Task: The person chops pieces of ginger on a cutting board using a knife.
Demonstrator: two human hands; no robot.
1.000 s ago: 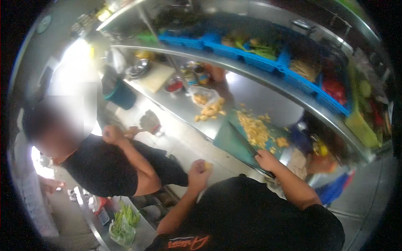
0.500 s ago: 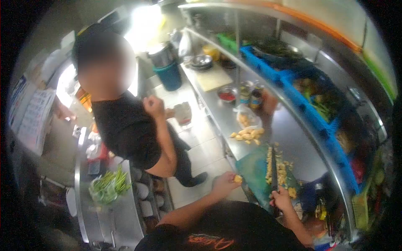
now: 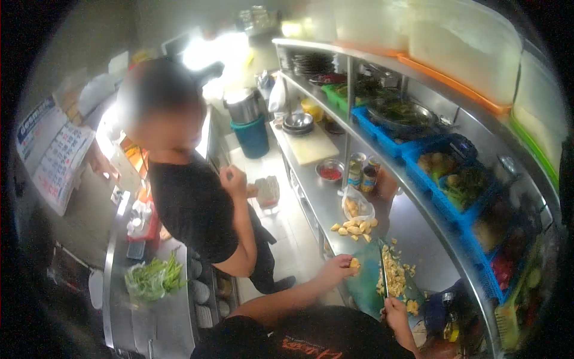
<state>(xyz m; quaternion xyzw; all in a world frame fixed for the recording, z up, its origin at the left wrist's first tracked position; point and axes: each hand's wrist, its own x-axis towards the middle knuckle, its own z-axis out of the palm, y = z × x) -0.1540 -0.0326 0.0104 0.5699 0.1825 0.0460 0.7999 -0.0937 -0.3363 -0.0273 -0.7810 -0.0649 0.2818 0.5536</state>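
My left hand (image 3: 339, 268) pinches a yellow, peeled-looking chunk (image 3: 355, 267) by the left edge of the green cutting board (image 3: 366, 288). In my right hand (image 3: 396, 316) is the handle of a long-bladed knife (image 3: 384, 270), its blade pointing away from me over the board. Small chopped yellow pieces (image 3: 393, 269) lie spread along the blade, mostly to its right. Beyond the board, a pile of larger pale-yellow pieces (image 3: 354, 228) rests on the steel counter. Behind that pile stands a clear plastic bag (image 3: 359, 206) with more pieces inside.
A co-worker in a black shirt (image 3: 191, 203) stands to my left. Jars (image 3: 362, 173), a bowl of red bits (image 3: 329, 172) and a white board (image 3: 310, 147) sit farther along the counter. A steel shelf with blue baskets (image 3: 412, 157) overhangs the right side. Bagged greens (image 3: 156, 275) lie on the left counter.
The camera view has tilted, so the scene sits lower. My left hand has moved right, bringing the yellow chunk closer to the knife. My right hand still grips the knife.
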